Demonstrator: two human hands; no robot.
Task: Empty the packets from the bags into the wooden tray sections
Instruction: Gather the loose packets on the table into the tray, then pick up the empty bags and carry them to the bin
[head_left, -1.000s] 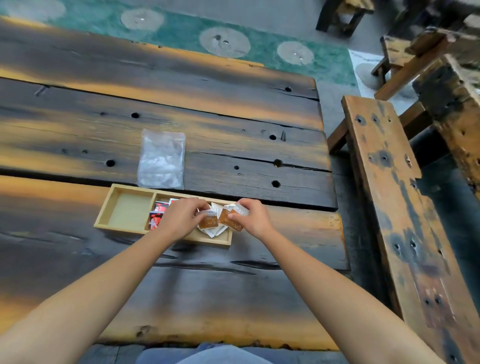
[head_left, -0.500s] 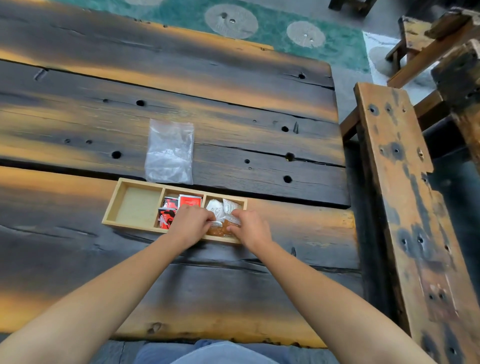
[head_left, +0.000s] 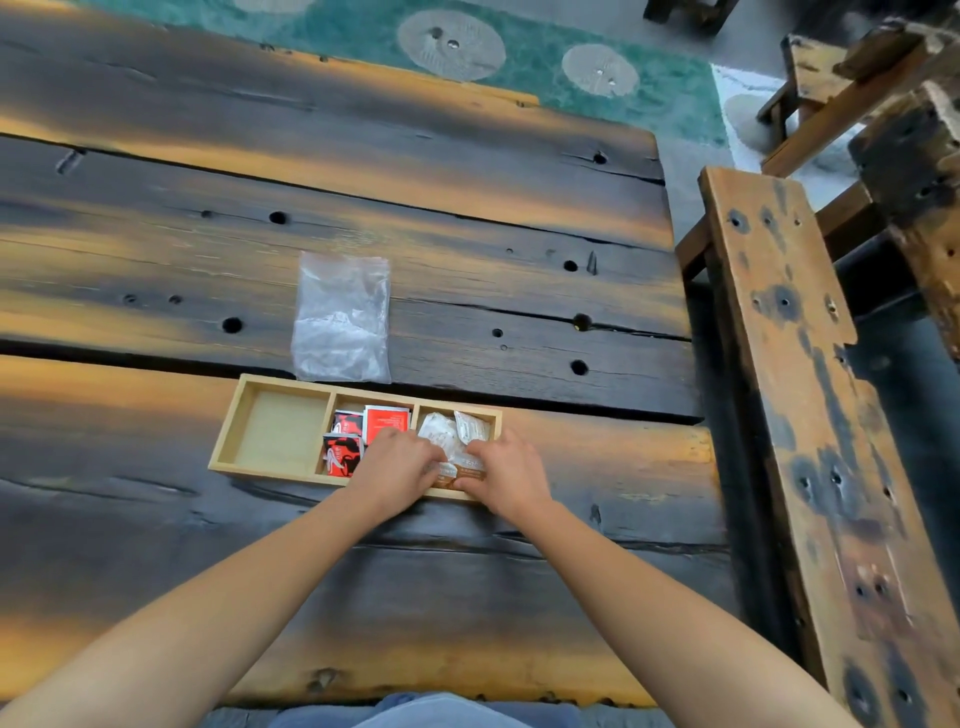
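Pressing brown and white packets (head_left: 457, 470) into the right section of the wooden tray (head_left: 228, 431).
Left hand (head_left: 400, 467) and right hand (head_left: 506, 475) pinch them from either side; red packets (head_left: 363, 431) fill the middle section, clear bag (head_left: 340, 319) just beyond on the table (head_left: 156, 545).

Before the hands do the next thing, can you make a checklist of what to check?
1. Wooden tray lying flat on the table: ok.
2. Red packets in the middle section: ok.
3. White and brown packets in the right section: ok.
4. Left section filled: not ok, it is bare.
5. Plastic bag emptied: cannot tell.
6. Left hand and right hand off the packets: not ok, both touch them.
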